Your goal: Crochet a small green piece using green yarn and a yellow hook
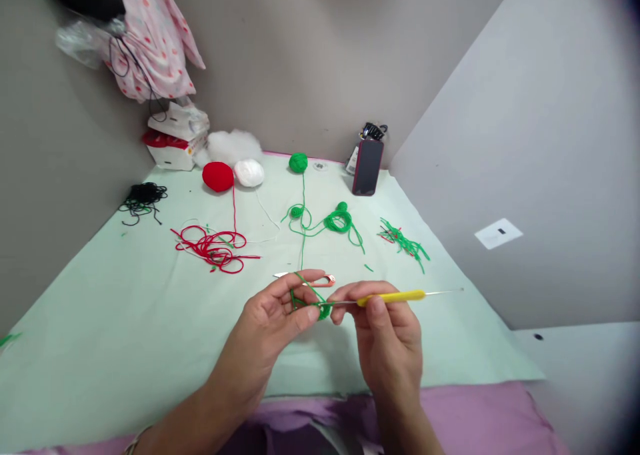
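My left hand [277,315] pinches a small green crochet piece [320,308], with green yarn [303,238] looped over its fingers and running back to a green yarn ball [298,163]. My right hand [387,328] grips a yellow-handled crochet hook [395,297], its metal tip pointing into the green piece. Both hands hover above the pale green cloth [125,321], close together at the front centre.
Small snips [305,279] lie just beyond my hands. Farther back are a red yarn ball [218,176], a white ball [249,173], tangled red yarn [213,248], green scraps [405,241], black yarn [143,198], a phone [367,167] and a box [175,148].
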### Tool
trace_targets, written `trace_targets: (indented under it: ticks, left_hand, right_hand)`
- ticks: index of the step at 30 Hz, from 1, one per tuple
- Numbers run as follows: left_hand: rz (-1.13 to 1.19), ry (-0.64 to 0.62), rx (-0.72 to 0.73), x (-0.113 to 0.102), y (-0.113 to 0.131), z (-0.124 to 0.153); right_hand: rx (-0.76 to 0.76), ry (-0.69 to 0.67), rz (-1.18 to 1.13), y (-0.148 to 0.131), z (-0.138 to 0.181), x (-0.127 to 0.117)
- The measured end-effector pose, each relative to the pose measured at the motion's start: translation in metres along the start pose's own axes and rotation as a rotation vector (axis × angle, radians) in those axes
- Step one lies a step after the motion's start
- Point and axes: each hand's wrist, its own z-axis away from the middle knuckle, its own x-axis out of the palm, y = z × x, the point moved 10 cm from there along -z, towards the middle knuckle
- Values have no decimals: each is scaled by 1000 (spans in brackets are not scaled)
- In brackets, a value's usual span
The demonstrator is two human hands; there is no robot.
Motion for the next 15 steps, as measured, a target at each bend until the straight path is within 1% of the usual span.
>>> trace_targets:
  ticks: [3, 5, 12, 15]
  left_hand:
    - [-23, -3, 15, -1, 0, 0]
    - [-48, 0, 32, -2, 1, 0]
    - [-127, 71, 87, -9, 6, 2]
    - [-109, 113, 113, -10, 10, 2]
  right_hand:
    - [-23, -23, 42, -6, 3, 1]
    - [-80, -40, 133, -14, 7, 2]
    - [-364, -191, 452, -37, 21, 17]
    - [-536, -249, 692, -44, 31, 30]
